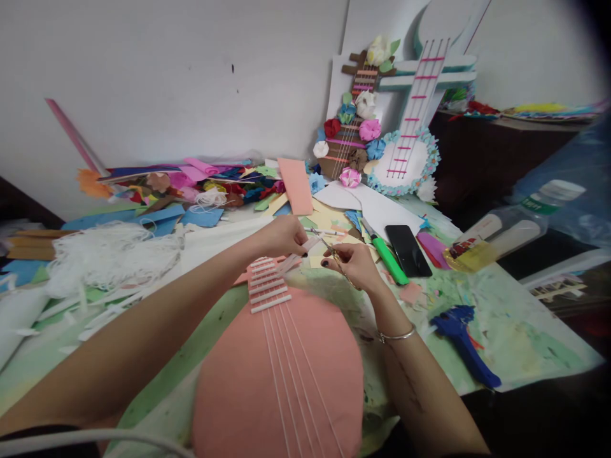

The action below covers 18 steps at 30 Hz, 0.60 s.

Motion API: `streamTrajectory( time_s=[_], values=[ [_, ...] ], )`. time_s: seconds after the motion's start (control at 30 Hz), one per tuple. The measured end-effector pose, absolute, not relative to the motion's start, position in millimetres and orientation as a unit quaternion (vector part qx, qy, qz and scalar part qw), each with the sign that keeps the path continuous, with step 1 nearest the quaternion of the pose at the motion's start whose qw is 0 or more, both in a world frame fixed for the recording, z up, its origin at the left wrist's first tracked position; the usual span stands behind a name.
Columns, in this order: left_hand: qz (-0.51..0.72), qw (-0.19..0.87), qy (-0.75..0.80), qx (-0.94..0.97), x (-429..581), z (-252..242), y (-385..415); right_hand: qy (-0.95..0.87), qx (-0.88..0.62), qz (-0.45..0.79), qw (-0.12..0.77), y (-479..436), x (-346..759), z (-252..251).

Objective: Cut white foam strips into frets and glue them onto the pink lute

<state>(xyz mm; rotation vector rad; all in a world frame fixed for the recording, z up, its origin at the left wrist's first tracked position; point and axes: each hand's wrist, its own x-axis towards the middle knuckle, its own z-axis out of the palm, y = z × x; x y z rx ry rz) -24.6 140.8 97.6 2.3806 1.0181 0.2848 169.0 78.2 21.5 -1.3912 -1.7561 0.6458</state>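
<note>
My left hand (pixel 285 236) is closed on a narrow pale paper strip (pixel 298 257), pinched above the neck of a pink paper lute (pixel 281 356). White strings run down the lute's body, and several white rolled bars cross its neck. In my right hand (pixel 352 262) is a small pair of scissors (pixel 333 249), its blades pointing toward the strip. Whether the blades touch the strip I cannot tell. A bracelet circles my right wrist.
Right of my hands lie a green utility knife (pixel 389 259), a black phone (pixel 408 250) and a blue glue gun (pixel 465 346). A plastic bottle (pixel 518 222) leans farther right. White string (pixel 109 254) and coloured paper heap at the left. Two decorated paper instruments (pixel 405 152) stand behind.
</note>
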Motion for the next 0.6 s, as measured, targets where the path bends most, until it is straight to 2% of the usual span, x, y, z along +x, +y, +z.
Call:
streamTrajectory(
  time_s=[0.6],
  values=[
    [0.057, 0.258, 0.404, 0.876, -24.7, 97.9, 142.9, -0.705, -0.547, 0.243, 0.381, 79.3, 170.5, 19.7]
  ],
)
